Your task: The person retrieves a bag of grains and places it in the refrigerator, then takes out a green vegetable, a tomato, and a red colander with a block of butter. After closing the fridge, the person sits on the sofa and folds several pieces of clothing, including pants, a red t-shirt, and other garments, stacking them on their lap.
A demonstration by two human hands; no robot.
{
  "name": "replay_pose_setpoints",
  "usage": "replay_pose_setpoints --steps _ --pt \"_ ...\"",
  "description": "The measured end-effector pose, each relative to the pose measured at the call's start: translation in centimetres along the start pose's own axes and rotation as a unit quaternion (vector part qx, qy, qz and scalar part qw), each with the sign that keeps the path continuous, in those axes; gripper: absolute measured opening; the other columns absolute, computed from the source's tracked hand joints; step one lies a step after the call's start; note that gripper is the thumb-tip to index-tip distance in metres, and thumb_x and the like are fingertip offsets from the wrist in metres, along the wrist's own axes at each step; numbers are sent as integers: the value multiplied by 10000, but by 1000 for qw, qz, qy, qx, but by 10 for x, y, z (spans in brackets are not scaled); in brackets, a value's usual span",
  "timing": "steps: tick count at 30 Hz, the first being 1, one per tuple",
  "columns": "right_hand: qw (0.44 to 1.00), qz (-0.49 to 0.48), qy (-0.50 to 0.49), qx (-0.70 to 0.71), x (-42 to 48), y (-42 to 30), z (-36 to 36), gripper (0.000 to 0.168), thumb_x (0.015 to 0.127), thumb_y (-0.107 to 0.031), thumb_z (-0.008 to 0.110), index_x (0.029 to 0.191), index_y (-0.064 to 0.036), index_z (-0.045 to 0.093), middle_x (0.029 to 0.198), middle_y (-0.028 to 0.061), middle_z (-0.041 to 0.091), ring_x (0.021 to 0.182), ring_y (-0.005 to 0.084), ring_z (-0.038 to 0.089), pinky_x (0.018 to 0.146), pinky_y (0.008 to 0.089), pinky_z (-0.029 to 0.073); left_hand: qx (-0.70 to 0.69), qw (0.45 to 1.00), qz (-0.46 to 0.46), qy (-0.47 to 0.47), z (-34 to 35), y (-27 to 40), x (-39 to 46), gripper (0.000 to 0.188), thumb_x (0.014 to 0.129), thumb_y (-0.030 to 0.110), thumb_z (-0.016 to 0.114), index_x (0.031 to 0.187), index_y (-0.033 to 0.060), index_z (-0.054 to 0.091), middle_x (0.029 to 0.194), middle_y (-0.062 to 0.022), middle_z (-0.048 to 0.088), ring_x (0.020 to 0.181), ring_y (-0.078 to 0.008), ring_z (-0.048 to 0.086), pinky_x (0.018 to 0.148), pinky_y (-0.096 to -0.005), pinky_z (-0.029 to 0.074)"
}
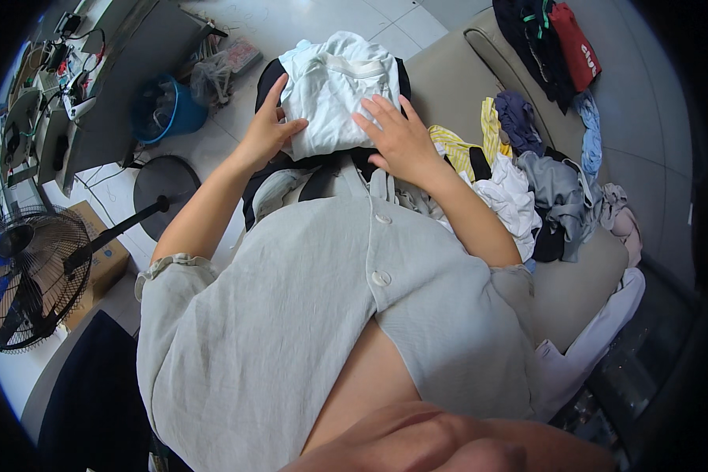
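Note:
A pale, light-coloured garment [330, 112] lies gathered into a bundle before me, with a ribbed band, perhaps a collar or waistband, across its upper part. Beneath it, black fabric [266, 82] shows at both sides. My left hand [272, 127] is at the garment's left edge, thumb resting on the cloth and fingers spread along the side. On the right part of the garment, my right hand [398, 138] lies palm down with its fingers spread. Neither hand visibly pinches the cloth.
A grey sofa [572, 301] on the right bears a pile of clothes [507, 189]; dark and red garments [575, 47] lie farther up. At left are a blue bin [194, 112], a standing fan [32, 277], a cardboard box [103, 265] and a cluttered desk [118, 100].

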State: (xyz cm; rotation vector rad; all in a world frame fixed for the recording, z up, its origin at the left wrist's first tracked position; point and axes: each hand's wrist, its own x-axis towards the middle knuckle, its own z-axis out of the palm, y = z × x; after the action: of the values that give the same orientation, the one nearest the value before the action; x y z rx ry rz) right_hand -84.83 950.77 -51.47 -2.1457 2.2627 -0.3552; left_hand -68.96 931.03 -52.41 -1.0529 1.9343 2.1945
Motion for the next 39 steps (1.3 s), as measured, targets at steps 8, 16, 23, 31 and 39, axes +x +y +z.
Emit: replay_pose_setpoints --steps 8,16,23,31,39 --pt "980 54 -11 190 -15 -18 -56 191 705 -87 589 886 -48 540 812 141 622 789 303 620 752 442 468 -177 968 -71 -160 -30 41 -36 594 871 73 592 1407 65 336 756 -32 550 557 -60 523 458 -185 413" --pt "883 194 -36 426 10 15 -27 241 810 -178 603 990 -29 547 796 151 602 741 262 607 665 362 460 111 989 42 -92 -55 25 -20 684 837 438 636 1389 132 374 1120 -105 558 1068 -179 513 836 -361 475" --pt "907 315 33 279 6 36 6 624 708 -203 734 1248 -72 450 1159 156 576 1063 332 551 910 396 435 357 899 255 -5 -13 12 -7 830 774 193 736 1446 197 250 1315 -174 428 1145 -291 475 906 -348 446" --pt "965 184 182 29 11 19 25 571 801 -254 632 1323 -121 442 1411 140 343 1311 328 301 1087 457 231 615 693 334 175 31 24 19 561 797 179 637 1327 201 455 1418 -117 363 1291 -361 328 1041 -490 277" --pt "946 152 135 254 -39 26 76 472 831 -180 607 1268 -58 479 1318 138 470 1253 300 414 1052 402 320 716 636 283 53 69 -28 52 611 853 529 508 1400 292 373 1489 -116 271 1360 -365 244 1059 -587 183"
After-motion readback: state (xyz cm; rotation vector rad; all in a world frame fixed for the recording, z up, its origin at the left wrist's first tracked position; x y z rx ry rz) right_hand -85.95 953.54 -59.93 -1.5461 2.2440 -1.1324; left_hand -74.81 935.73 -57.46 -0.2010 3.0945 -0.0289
